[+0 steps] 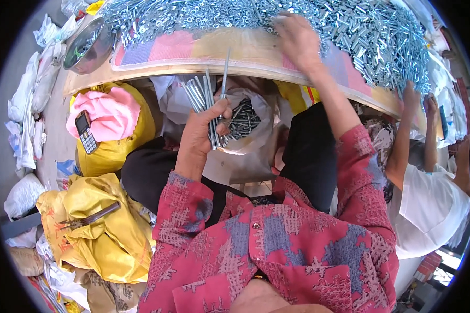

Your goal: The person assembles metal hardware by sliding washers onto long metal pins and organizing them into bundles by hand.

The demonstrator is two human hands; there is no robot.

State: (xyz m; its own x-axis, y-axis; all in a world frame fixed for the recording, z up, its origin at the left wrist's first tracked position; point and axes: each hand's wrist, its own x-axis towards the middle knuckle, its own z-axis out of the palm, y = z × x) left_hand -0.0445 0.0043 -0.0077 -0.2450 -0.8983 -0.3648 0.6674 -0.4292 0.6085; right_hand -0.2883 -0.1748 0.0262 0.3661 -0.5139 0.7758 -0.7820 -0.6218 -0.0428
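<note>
My left hand (pixel 206 125) is closed around a bundle of long silvery metal rods (pixel 195 94), which look like long bolts. One longer thin rod (pixel 226 70) sticks up apart from the rest, by my thumb. Beyond the table edge, my right hand (pixel 296 39) is over the near side of a heap of small shiny metal parts (pixel 350 31); motion smears its fingers. Washers or nuts (pixel 214 22) lie at the heap's near edge, with short tube-like pieces (pixel 373 57) farther right. Below and behind my left hand, an open white bag (pixel 263 133) holds many dark bolts (pixel 244 119).
A metal bowl (pixel 89 47) stands at the table's left end. Left of my knee, a yellow sack (pixel 107 156) carries a pink cloth (pixel 112 115) and keypad phone (pixel 85 133). Pliers-like tool (pixel 91 215) rests on yellow sacking (pixel 120 245). A co-worker in white (pixel 428 208) works at right.
</note>
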